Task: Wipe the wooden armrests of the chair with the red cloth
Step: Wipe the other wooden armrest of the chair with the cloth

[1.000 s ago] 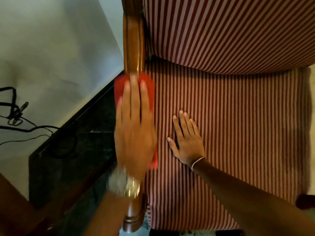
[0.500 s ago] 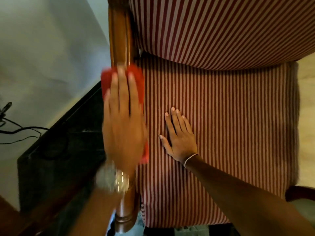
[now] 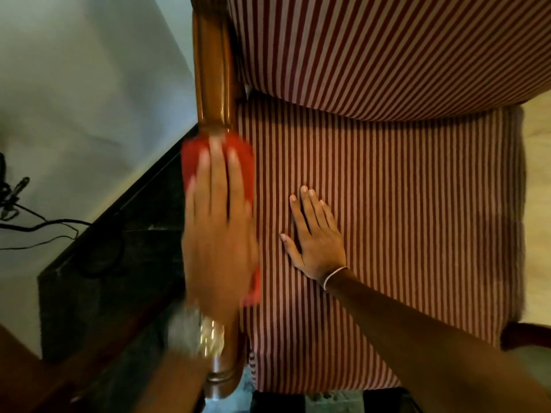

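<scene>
Red cloth (image 3: 243, 156) lies draped over the wooden armrest (image 3: 213, 73) on the left side of the chair, pinned under the left hand (image 3: 219, 234). That hand is flat, fingers straight and close together, palm pressing down on the cloth rather than gripping it; red fabric shows past the fingertips and again as a small corner by the heel of the palm. The hand and the watch (image 3: 198, 332) on its wrist are smeared with motion blur. Compared with half a second ago, the fingertips sit slightly farther from the chair's striped backrest (image 3: 387, 49), so the hand and cloth have slid a little toward the near end of the armrest, whose rounded front tip (image 3: 222, 380) shows below the wrist. Bare polished wood is visible between the cloth and the backrest.

The right hand (image 3: 316, 239) stays where it was, open and flat on the striped seat cushion (image 3: 417, 204), fingers lightly spread, holding nothing, with a thin white band (image 3: 334, 275) at the wrist. It lies just beside the left hand, with a strip of cushion between them. Left of the chair, a dark table (image 3: 119, 263) and black cables (image 3: 18, 216) on the pale floor remain in view.
</scene>
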